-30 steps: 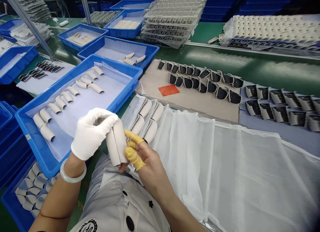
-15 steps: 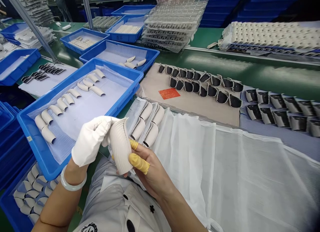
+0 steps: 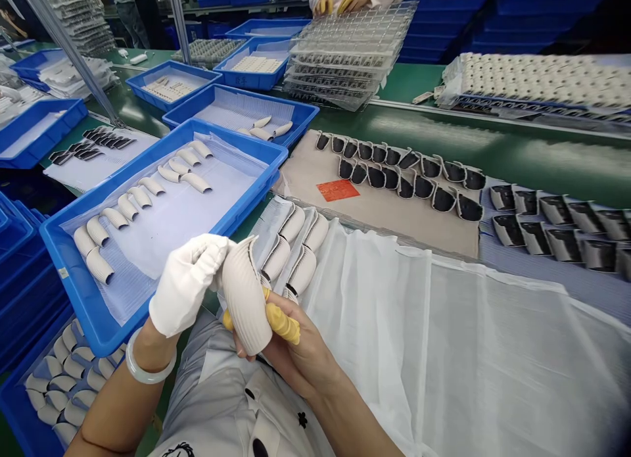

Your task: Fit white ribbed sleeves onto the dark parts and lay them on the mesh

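The ribbed shell (image 3: 245, 302) is held up by 2 hands, just right of a blue tray (image 3: 73, 289). Its top is pinched by the white-gloved left hand's (image 3: 185, 286) fingers. Its lower part is gripped by the right hand's (image 3: 298, 344) yellow-capped fingers. Farther right, a red card (image 3: 338, 190) is seen.

Your left hand (image 3: 190, 283) wears a white glove (image 3: 180, 299) above a pale bangle (image 3: 144, 377); yellow cots (image 3: 282, 323) cover fingers (image 3: 286, 304) of your right hand (image 3: 302, 352). Your light grey top (image 3: 211, 391) bears dark buttons (image 3: 259, 448) and a black flower-shaped mark (image 3: 302, 419).
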Motion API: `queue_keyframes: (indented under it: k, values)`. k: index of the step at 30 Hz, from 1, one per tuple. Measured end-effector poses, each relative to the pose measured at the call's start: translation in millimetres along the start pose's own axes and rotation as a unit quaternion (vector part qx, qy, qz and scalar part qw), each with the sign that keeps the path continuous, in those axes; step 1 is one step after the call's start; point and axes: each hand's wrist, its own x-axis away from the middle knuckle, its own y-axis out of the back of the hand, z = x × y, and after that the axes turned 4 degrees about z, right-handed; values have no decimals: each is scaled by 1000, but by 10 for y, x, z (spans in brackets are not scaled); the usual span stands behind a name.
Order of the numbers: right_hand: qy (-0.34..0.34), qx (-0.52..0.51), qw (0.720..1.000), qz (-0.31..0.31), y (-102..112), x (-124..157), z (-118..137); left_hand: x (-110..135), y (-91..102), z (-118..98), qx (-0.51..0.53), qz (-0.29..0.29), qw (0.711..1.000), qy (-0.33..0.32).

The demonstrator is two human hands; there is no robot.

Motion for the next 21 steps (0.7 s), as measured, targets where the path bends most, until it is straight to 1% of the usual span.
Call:
queue_keyframes:
  k: [2, 4, 7, 9, 10, 11, 13, 15, 17, 19, 21]
  values:
    - [-5, -20, 1000, -1, -2, -7, -10, 3, 3, -5, -3, 8, 1000, 3]
    - [-9, -42, 999, -1, -4, -14, -16, 12, 7, -25, -21, 15, 1000, -11]
    - [-8, -78, 997, 12, 2, -23, -28, 41, -2, -84, -81, 48, 994, -48]
    - [-3, -100, 995, 19, 9, -30, -39, 64, -19, -124, -131, 77, 987, -53]
    - [-2, -110, 994, 22, 12, -35, -46, 72, -29, -139, -153, 83, 984, -51]
    - [-3, -118, 993, 25, 14, -41, -54, 76, -39, -146, -168, 76, 982, -48]
    - [-16, -140, 989, 35, 11, -55, -71, 70, -56, -143, -178, 39, 982, -45]
    - [-37, -174, 983, 46, -1, -70, -87, 50, -64, -126, -167, 0, 985, -32]
    - [-53, -210, 975, 57, -22, -84, -98, 29, -64, -112, -150, -24, 988, -12]
    - [-60, -228, 970, 58, -48, -96, -101, 22, -57, -115, -154, -27, 988, -5]
    - [-56, -232, 970, 46, -70, -105, -102, 33, -48, -129, -186, 2, 982, -13]
